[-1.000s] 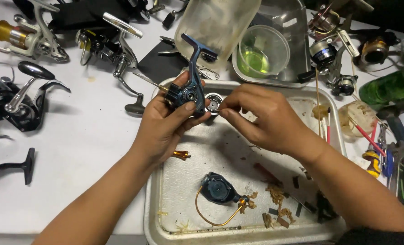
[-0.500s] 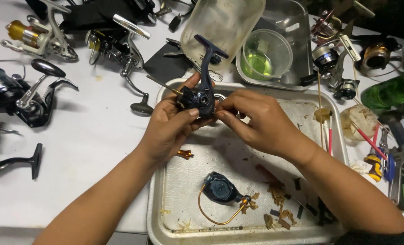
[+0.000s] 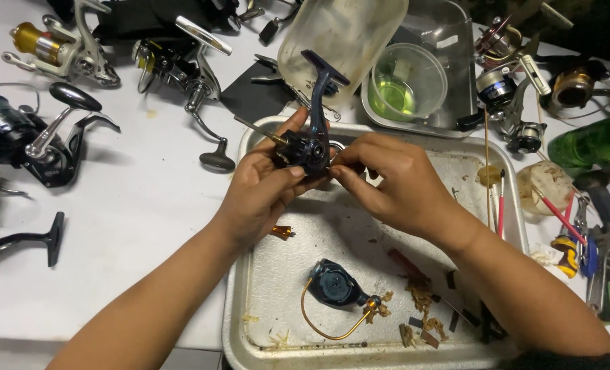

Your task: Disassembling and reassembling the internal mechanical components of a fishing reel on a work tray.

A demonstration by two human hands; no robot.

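Dark blue metal, the stripped spinning-reel body with upright stem and foot (image 3: 312,140) is held above the far end of the shallow, dented aluminium tray (image 3: 250,301), just over its rim. The left hand (image 3: 264,188) is wrapped around the body from the left, fingers curled close and thumb pressed along the near side, so that the body is firmly gripped. A thin brass-tipped shaft (image 3: 257,129) is seen projecting from the body toward the left. The right hand (image 3: 387,181) is set against the body's right side, thumb and forefinger narrowed to a pinch at a small part there; what is pinched cannot be made out. Within the tray are listed a dark blue rotor with a gold wire bail arm (image 3: 335,291), a scatter of small brown and dark loose parts (image 3: 421,312), and a small orange piece (image 3: 282,232) at the left rim. Beyond the tray are recorded a clear plastic cup holding green liquid (image 3: 407,85) and a cloudy plastic jar lying on its side (image 3: 339,41). On the white table (image 3: 133,226), well to the left, a black spinning reel with handle (image 3: 38,140) is laid.
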